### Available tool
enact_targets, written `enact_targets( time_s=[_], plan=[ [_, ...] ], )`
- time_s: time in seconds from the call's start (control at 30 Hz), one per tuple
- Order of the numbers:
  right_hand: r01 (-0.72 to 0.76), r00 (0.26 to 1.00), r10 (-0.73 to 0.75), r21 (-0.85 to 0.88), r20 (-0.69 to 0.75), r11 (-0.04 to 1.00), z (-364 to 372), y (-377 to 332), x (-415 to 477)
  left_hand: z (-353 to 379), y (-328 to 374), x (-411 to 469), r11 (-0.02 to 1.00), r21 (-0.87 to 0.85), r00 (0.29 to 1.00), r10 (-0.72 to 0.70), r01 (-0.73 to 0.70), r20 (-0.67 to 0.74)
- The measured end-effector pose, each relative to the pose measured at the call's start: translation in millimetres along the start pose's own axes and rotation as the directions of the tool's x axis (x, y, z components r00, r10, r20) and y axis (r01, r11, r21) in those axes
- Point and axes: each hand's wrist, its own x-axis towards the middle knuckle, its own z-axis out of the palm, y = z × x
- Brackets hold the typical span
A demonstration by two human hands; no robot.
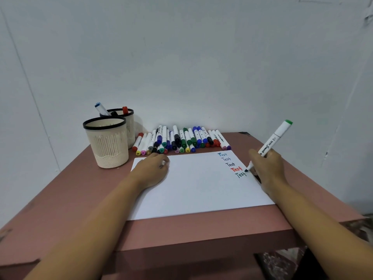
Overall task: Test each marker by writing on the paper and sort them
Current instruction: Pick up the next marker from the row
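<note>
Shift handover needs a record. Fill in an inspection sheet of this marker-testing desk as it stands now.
Surface: pinkish-brown table, white paper lying flat on it.
Job's things: five "Test" words at the paper's top right; green-capped marker, tip at the lowest word; pile of markers behind the paper; rear cup holds three markers, front cup shows none.
Clutter: nothing seen.
Hands: right hand grips the marker; left hand rests on the paper, fingers curled, contents unclear.
Cables: nothing seen.
Surroundings: plain white wall.
</note>
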Motion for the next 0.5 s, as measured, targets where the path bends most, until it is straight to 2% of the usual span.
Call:
enact_targets(
  time_s=[0.17,0.4,0.5],
  plan=[
    [-0.129,0.991,0.122,0.116,0.062,0.985,-4.5,-9.8,4.4,-3.3,3.9,-0.6,1.000,0.000,0.999,0.003,-0.003,-0.041],
    [-0.080,0.974,0.055,0.109,0.221,0.991,9.5,-42.1,6.6,-9.8,10.1,-2.6,0.993,-0.105,0.971,0.022,-0.049,-0.240],
    [-0.091,0.951,0.039,0.156,0.307,0.983,32.2,-59.7,2.3,-12.7,17.1,-5.7,0.983,-0.168,0.969,0.036,-0.078,-0.243]
  ],
)
